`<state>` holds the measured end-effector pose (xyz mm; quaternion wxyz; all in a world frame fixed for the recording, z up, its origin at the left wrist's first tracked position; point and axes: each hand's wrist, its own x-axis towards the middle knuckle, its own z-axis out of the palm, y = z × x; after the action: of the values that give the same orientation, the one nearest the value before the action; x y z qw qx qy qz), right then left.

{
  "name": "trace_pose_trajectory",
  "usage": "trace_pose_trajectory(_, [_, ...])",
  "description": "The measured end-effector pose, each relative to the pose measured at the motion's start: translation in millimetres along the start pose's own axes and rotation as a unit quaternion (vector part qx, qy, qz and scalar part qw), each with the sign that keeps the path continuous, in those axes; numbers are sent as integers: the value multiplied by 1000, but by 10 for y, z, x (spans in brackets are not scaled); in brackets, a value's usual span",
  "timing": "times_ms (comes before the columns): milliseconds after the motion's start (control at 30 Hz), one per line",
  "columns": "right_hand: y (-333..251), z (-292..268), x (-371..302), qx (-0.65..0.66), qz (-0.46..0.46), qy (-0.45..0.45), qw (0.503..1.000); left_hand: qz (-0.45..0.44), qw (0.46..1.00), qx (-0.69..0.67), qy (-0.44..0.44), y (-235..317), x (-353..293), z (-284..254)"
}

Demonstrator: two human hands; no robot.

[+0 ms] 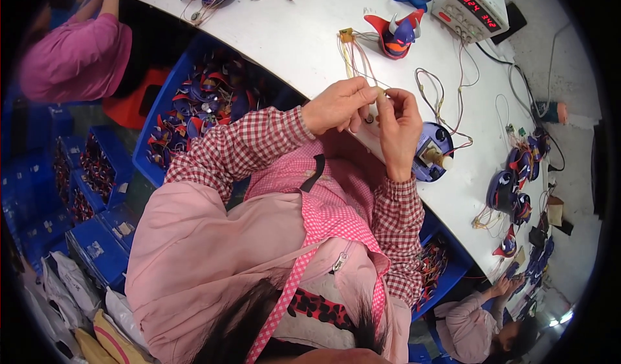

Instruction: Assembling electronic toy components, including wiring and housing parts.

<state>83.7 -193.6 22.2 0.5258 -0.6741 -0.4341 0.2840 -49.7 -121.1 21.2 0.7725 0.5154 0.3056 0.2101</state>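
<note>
My left hand (341, 105) and my right hand (399, 126) meet above the table's near edge, fingertips pinched together. Thin wires (353, 61) run from a small yellowish circuit board (347, 36) down into the pinch; their ends are hidden by the fingers. Just beyond lies a toy head (396, 37) in purple and red with grey horns, wires trailing from it toward the board. Beside my right wrist sits an opened purple toy housing (432, 152) with a mechanism inside and a pale knob. A small round part (369, 118) shows beneath my fingers.
A power supply (471, 8) with a red display stands at the far right, its leads (460, 95) looping across the white table (284, 34). Blue bins (158, 163) of toy parts flank me. More toy heads (511, 183) line the right side. Co-workers sit upper left and lower right.
</note>
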Motion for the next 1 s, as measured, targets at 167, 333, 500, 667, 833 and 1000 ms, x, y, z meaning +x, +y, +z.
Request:
trace_pose_trajectory(167, [-97, 82, -89, 1, -19, 8, 1000, -28, 998, -59, 6, -42, 37, -38])
trace_pose_trajectory(333, [-18, 23, -45, -108, -144, 6, 984, -4, 1000, 26, 14, -7, 31, -56])
trace_pose_trajectory(500, [-2, -9, -46, -116, -128, -7, 985, 22, 998, 51, 4, -49, 51, -64])
trace_pose_trajectory(667, [-8, -10, -29, -125, -142, 1, 982, 18, 999, 27, -11, -15, 82, -59])
trace_pose_trajectory(833, [1, 10, -1, -160, -198, 40, 966, 3, 999, 34, 3, 30, 124, -5])
trace_pose_trajectory(1000, [-241, -205, -351, -181, -197, 27, 963, -30, 999, 14, 17, 104, 133, 101])
